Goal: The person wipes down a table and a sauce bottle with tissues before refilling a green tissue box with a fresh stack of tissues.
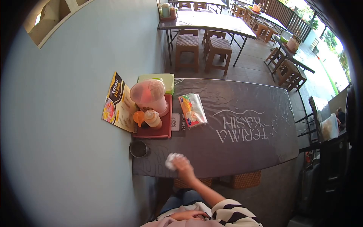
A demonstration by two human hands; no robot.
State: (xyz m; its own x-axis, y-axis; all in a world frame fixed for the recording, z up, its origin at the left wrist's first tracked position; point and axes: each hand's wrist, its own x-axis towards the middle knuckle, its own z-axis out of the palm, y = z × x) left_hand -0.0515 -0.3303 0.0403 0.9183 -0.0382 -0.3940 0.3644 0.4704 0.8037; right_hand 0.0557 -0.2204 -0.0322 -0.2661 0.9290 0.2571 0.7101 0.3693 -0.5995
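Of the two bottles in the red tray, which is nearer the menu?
The orange-topped bottle, beside the menu; the pale-topped bottle stands farther off, nearer the right hand.

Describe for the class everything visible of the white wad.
The white wad looks soft and crumpled, like tissue or thin cloth, though blur hides its folds. The right hand holds it, partly covering it. It is near the dark table's near left corner, right of the dark cup; whether it touches the tabletop is unclear.

Right hand [182, 164] outstretched, left hand [192, 215] near lap
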